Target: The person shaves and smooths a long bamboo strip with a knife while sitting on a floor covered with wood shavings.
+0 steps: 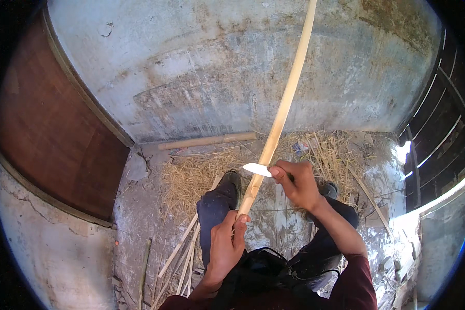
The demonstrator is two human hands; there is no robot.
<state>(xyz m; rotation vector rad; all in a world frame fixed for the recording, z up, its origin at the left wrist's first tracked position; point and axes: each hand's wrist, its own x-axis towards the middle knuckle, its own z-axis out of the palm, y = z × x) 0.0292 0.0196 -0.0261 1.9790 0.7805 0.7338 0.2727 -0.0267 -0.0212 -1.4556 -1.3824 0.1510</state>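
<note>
A long, pale split bamboo strip [285, 99] runs from between my knees up past the top edge of the view. My left hand [226, 244] is closed around its near end. In my right hand [300, 183] is a knife [257, 169], gripped by a handle that my fingers hide. The bright blade lies across the strip, a little beyond my left hand, and points left. A darker joint shows on the strip between the blade and my left hand.
Straw-like shavings [199, 181] cover the floor by my feet. A bamboo pole [206, 141] lies along the stained wall [217, 67]. Thin strips [178, 256] and a greenish stick [145, 274] lie at left. A brown door [62, 119] stands left, dark slats [439, 124] right.
</note>
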